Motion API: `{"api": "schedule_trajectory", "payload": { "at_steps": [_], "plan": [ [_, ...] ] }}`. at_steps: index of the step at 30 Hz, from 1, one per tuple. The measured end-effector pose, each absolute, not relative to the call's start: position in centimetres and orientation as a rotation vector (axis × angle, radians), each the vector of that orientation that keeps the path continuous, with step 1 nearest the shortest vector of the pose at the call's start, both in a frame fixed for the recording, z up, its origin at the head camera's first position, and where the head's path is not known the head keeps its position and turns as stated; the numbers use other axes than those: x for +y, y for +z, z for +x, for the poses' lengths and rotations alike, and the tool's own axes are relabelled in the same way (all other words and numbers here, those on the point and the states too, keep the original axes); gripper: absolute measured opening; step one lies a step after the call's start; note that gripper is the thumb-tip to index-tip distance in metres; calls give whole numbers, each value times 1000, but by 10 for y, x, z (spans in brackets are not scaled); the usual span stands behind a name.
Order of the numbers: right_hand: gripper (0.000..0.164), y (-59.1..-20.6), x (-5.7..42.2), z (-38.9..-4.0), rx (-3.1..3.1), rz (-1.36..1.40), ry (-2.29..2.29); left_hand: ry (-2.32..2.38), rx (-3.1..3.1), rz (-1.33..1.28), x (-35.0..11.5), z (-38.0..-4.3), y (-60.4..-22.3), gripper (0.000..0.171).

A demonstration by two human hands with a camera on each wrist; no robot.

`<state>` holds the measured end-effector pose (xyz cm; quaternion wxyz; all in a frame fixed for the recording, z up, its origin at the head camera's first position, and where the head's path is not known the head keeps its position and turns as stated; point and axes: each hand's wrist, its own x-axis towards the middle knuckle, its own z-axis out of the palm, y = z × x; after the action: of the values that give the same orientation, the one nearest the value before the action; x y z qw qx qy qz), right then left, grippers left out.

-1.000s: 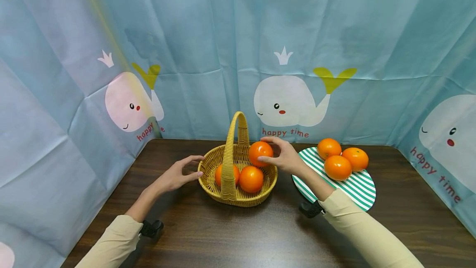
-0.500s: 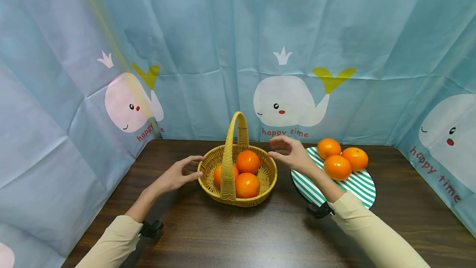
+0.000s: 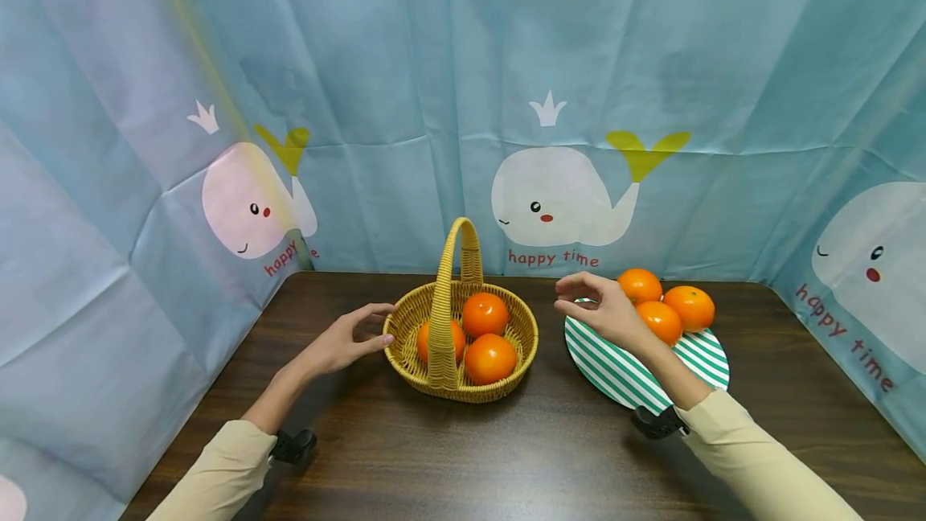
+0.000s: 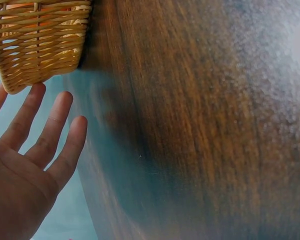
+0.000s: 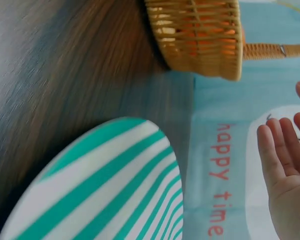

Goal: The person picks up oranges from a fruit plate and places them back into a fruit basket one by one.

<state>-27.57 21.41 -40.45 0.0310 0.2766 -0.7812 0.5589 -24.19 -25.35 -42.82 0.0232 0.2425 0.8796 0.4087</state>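
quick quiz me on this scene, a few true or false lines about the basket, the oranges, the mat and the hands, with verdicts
1. The basket holds three oranges. True.
2. Its handle stands upright. True.
3. The right hand holds an orange. False: the right hand holds nothing.
4. The left hand grips the handle. False: the left hand is at the basket's left side.
5. In the head view, the striped mat lies right of the basket. True.
6. The mat is bare. False: three oranges show on it.
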Motion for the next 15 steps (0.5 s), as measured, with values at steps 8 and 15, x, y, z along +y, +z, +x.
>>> {"api": "schedule_trajectory", "payload": {
  "at_steps": [8, 15],
  "plan": [
    [27, -405, 239, -269, -2434, 819, 1668, 1300, 2694, 724, -253, -241, -426, 53],
    [27, -401, 261, -262, -2461, 789, 1569, 1306, 2693, 737, -253, -242, -428, 53]
  ]
}}
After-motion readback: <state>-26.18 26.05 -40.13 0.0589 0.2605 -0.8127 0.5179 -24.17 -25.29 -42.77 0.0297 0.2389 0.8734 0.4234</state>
